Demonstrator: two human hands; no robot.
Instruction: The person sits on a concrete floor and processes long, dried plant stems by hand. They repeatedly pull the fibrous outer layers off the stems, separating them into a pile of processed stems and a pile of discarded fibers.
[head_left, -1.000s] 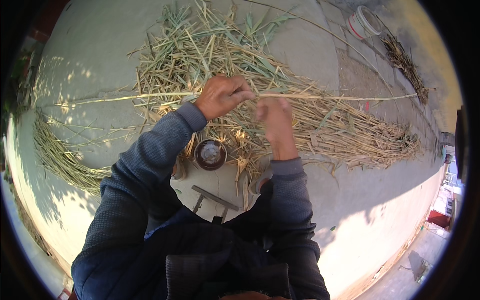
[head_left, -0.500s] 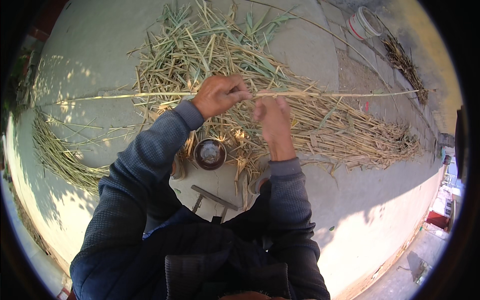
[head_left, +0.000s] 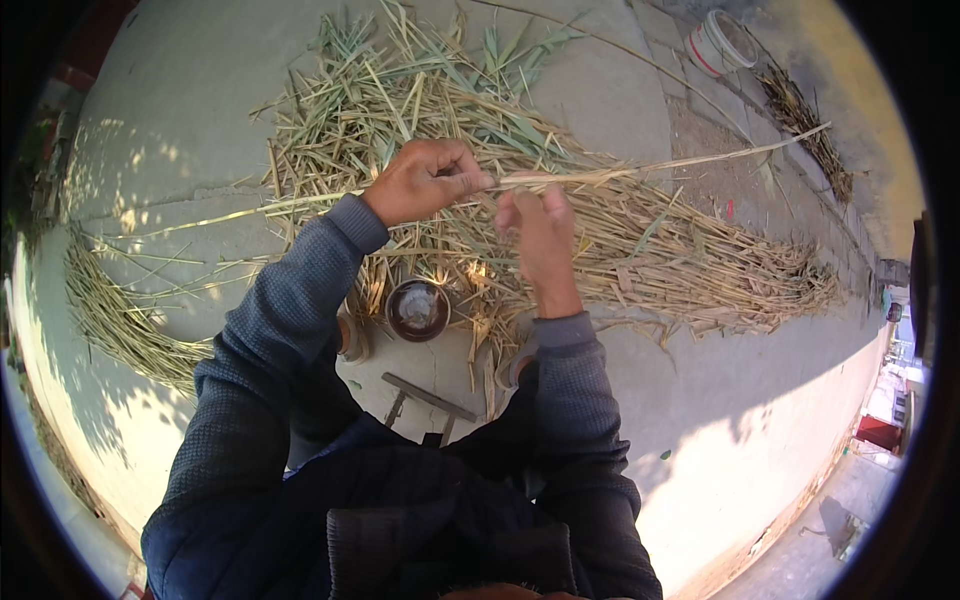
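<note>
Long stalk spans the view, roughly 9 to 2 o'clock, passing above the heap. Left hand pinches it near midlength. Right hand, at its 4 o'clock, is half curled; cannot tell if it grips. Risk: stalk could snap or split unevenly if bent sharply at the pinch. Brown bowl, left hand's 6 o'clock, could tip if knocked.

Pale straw-yellow stalk — blue-grey, finely flecked sleeves — white bucket, red-striped.
</note>
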